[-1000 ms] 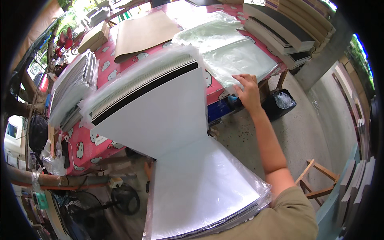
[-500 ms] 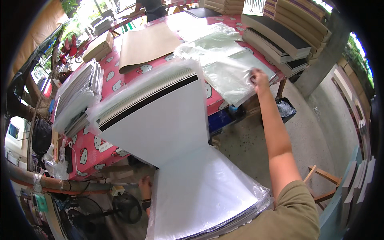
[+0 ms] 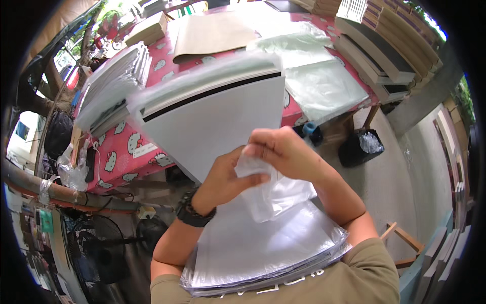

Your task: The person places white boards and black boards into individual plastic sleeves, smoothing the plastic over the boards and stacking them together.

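Observation:
A clear plastic bag (image 3: 271,200) hangs crumpled between my two hands, in front of my chest. My right hand (image 3: 286,152) has its fingers curled and pinched on the bag's upper edge. Close beside it, my left hand (image 3: 223,177) grips the same edge, thumb pointing right. Under the bag, a stack of plastic-sleeved sheets (image 3: 243,253) rests against my body. Beyond my hands a large pale grey-white board (image 3: 212,126) slopes down from the table edge, at the front of a stack of sheets with a black strip along its top.
More flat clear bags (image 3: 326,91) lie on the pink patterned tablecloth (image 3: 121,152). At the left is a pile of sleeved sheets (image 3: 114,86); at the back, a brown sheet (image 3: 215,35). Thick board stacks (image 3: 374,50) stand at right. A black bin (image 3: 362,147) is on the floor.
My right hand has come back from the bag pile on the table with a clear bag. My left hand has risen from low at the left to meet it.

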{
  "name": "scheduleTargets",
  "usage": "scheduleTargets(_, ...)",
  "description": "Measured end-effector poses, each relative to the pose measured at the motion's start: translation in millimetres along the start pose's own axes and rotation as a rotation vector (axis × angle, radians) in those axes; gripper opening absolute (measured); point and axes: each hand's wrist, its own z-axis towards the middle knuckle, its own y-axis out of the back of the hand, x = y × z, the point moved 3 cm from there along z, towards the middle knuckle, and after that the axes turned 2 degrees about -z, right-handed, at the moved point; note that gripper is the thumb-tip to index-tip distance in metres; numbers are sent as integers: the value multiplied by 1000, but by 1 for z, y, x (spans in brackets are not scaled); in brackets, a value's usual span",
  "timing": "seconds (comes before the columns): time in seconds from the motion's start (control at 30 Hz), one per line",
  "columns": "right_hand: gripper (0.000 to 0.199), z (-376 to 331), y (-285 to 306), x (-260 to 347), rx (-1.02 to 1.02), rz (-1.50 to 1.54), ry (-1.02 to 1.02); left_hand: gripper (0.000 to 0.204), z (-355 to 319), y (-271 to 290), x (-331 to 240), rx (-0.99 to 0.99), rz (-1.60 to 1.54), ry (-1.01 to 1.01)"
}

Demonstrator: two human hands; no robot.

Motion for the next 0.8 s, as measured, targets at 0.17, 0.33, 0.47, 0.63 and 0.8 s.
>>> scheduleTargets(0.17, 16, 8, 10, -21, -240, 442, -119, 19, 4, 5, 6, -237, -355, 135)
scheduleTargets(0.33, 16, 7, -7, -41, -318, 610, -117, 23, 2, 7, 17, -337, -388, 104)
scheduleTargets(0.47, 13, 8, -15, -38, -287, 423, -94, 25, 9, 8, 10, -281, -604, 212)
scheduleTargets(0.63, 13, 9, -15, -37, -375, 368, -106, 28, 15, 5, 20, -289, -773, 245)
scheduleTargets(0.8, 16, 6, -20, -27, -448, 309, -73, 23, 16, 2, 23, -409, -712, 133)
